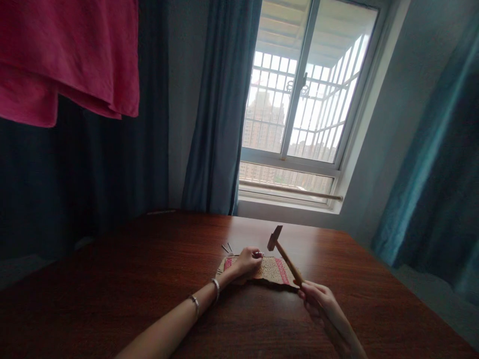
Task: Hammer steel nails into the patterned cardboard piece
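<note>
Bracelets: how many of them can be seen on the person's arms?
2. Both are on the left forearm: one bracelet near the left hand, another bracelet nearer the elbow. The right forearm leaves the picture, so more may be hidden there.

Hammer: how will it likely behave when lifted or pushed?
The hammer is probably head-heavy: its blocky head sits at the far end of a slim handle, away from the right hand. Likely stiff: the handle looks straight. Laid down, it probably wouldn't roll far: the head juts crosswise.
</note>
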`<state>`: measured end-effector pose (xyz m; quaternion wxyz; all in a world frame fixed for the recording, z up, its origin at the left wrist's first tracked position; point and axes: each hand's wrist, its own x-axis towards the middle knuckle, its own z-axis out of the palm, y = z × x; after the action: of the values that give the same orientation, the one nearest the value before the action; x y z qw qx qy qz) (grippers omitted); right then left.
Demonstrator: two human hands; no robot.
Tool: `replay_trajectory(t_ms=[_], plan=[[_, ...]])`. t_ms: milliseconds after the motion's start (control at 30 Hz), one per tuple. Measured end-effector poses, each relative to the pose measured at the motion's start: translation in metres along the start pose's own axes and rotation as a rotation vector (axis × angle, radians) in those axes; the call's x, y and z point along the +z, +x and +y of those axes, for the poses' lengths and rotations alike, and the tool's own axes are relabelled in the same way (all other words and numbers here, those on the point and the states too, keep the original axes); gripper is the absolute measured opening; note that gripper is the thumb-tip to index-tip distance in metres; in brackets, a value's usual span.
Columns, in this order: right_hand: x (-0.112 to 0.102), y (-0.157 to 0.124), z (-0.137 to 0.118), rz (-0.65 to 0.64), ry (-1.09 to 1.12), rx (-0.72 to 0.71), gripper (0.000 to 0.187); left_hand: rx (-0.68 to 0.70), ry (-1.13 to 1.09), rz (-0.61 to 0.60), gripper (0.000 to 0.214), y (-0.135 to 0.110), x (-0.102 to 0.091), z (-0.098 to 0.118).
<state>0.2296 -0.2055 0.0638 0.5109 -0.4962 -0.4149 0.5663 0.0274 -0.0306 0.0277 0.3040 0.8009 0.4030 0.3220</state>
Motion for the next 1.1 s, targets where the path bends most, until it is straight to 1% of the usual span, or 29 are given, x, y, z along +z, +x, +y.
replay_trajectory(t_ms=[100, 167, 267, 367, 433, 500, 700, 833, 933, 1033, 1100], plan=[[-0.01, 0.007, 0.006, 0.088, -0.013, -0.02, 0.027, 0.005, -0.028, -0.01, 0.022, 0.001, -0.001, -0.003], [-0.017, 0.011, 0.01, 0.182, -0.042, -0.035, 0.023, 0.022, -0.056, -0.014, 0.026, 0.003, -0.002, -0.007], [-0.023, 0.016, 0.015, 0.322, -0.127, -0.087, 0.017, 0.042, -0.08, -0.006, 0.041, 0.005, -0.003, -0.013], [-0.025, 0.019, 0.02, 0.404, -0.219, -0.138, 0.014, 0.063, -0.097, 0.004, 0.054, 0.006, -0.005, -0.016], [-0.027, 0.021, 0.022, 0.429, -0.277, -0.16, 0.014, 0.084, -0.092, -0.006, 0.062, 0.007, -0.01, -0.018], [-0.028, 0.022, 0.024, 0.437, -0.319, -0.176, 0.014, 0.088, -0.047, -0.044, 0.07, 0.007, -0.017, -0.02], [-0.027, 0.023, 0.026, 0.443, -0.367, -0.176, 0.015, 0.0, 0.192, -0.287, 0.092, 0.002, -0.046, -0.026], [-0.025, 0.024, 0.03, 0.426, -0.376, -0.198, 0.018, -0.019, 0.317, -0.327, 0.097, -0.002, -0.061, -0.023], [-0.026, 0.024, 0.032, 0.445, -0.442, -0.212, 0.023, -0.049, 0.386, -0.393, 0.101, -0.003, -0.066, -0.02], [-0.03, 0.024, 0.032, 0.489, -0.604, -0.205, 0.028, -0.074, 0.495, -0.498, 0.107, -0.004, -0.067, -0.018], [-0.033, 0.025, 0.032, 0.51, -0.725, -0.183, 0.031, -0.077, 0.549, -0.533, 0.109, -0.004, -0.066, -0.017]])
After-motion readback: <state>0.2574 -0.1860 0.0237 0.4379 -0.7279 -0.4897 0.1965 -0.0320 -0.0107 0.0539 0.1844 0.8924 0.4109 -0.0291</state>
